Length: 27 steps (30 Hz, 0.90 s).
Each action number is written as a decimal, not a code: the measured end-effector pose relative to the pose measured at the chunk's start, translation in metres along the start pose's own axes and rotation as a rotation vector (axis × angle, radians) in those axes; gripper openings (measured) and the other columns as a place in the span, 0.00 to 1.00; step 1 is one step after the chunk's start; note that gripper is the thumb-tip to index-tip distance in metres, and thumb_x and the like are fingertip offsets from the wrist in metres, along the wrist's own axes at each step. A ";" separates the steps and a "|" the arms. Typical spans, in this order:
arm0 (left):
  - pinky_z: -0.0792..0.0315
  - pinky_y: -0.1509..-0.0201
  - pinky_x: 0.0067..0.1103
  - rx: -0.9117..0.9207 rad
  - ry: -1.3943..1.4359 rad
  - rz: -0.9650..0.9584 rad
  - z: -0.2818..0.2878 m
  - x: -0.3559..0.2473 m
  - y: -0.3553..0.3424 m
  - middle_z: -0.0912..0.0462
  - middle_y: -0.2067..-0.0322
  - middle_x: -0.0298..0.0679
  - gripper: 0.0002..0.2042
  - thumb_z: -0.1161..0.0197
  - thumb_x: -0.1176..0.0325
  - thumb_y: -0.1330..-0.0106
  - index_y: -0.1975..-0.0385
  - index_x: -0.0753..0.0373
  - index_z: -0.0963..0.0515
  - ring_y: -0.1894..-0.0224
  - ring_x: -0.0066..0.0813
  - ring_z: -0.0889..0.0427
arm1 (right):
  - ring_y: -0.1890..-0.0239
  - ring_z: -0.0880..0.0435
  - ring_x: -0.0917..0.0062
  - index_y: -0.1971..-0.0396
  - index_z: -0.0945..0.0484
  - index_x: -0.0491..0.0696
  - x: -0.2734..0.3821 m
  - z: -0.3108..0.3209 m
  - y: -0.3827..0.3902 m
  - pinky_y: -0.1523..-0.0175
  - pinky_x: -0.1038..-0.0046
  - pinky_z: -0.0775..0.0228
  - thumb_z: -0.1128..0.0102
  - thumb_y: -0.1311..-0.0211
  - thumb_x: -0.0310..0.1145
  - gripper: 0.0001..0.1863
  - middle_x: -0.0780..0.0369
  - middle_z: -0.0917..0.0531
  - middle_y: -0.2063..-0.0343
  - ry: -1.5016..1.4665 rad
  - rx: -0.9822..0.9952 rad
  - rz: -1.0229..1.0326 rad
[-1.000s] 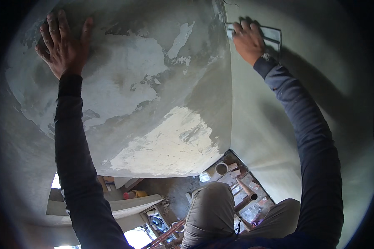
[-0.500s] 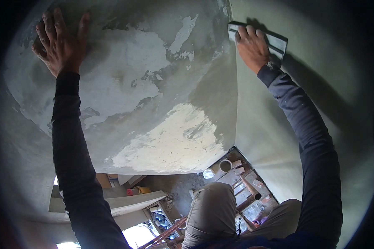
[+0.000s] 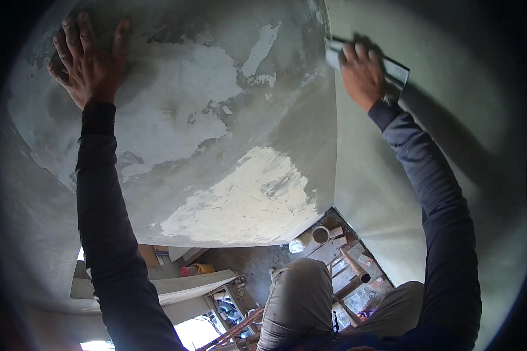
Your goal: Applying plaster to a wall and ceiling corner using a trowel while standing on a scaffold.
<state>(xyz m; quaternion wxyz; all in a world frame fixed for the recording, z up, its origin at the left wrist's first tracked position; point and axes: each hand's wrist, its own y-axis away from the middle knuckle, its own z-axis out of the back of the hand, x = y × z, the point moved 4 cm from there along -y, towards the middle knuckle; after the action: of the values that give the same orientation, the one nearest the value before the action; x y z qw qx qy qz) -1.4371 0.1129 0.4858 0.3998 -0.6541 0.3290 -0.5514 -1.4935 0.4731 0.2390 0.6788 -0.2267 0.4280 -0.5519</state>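
My left hand [image 3: 91,67] rests with spread fingers on the mottled grey plaster wall [image 3: 175,105] at the upper left, which has pale patches and a cream-white patch lower down. My right hand [image 3: 362,79] grips a flat rectangular trowel [image 3: 399,75] against the smoother grey-green wall [image 3: 462,70] on the right, close beside the inside corner between the two walls. The fingers curl over the trowel's back, hiding most of its handle.
Below are my bent knees [image 3: 293,292], a pale bucket [image 3: 320,234] among bricks, round pipes or poles [image 3: 355,263] and debris on the dusty floor [image 3: 246,263]. A curved ledge [image 3: 181,286], a yellow object [image 3: 204,269] and bright openings [image 3: 196,333] are at the lower left.
Over the last second my right hand and the trowel have moved right and downward in the view. My left hand stays spread on the wall, shifting only slightly along with the view.
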 end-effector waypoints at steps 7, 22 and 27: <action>0.62 0.30 0.48 0.012 -0.004 0.020 -0.002 -0.003 -0.003 0.49 0.31 0.37 0.41 0.62 0.27 0.41 0.33 0.49 0.45 0.28 0.40 0.55 | 0.53 0.27 0.57 0.63 0.23 0.41 -0.017 -0.021 -0.033 0.49 0.61 0.34 0.44 0.46 0.36 0.15 0.54 0.25 0.55 -0.402 -0.107 -0.310; 0.62 0.30 0.49 0.028 0.003 0.061 0.005 -0.002 -0.002 0.51 0.30 0.35 0.39 0.59 0.31 0.39 0.32 0.48 0.46 0.28 0.37 0.57 | 0.52 0.26 0.61 0.63 0.23 0.43 -0.007 0.005 0.011 0.49 0.60 0.32 0.42 0.48 0.34 0.14 0.54 0.23 0.59 -0.401 -0.003 -0.112; 0.61 0.30 0.48 -0.041 0.075 0.043 0.012 -0.005 -0.005 0.49 0.31 0.34 0.38 0.56 0.31 0.39 0.33 0.47 0.46 0.28 0.36 0.54 | 0.54 0.27 0.66 0.66 0.23 0.46 -0.037 0.085 -0.072 0.55 0.66 0.31 0.46 0.49 0.28 0.10 0.62 0.24 0.56 0.029 -0.056 0.073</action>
<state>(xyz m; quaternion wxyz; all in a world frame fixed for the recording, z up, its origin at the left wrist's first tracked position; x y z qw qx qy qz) -1.4263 0.1219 0.4872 0.3854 -0.6338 0.3687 -0.5601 -1.4640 0.4733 0.3526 0.6858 -0.2217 0.4609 -0.5177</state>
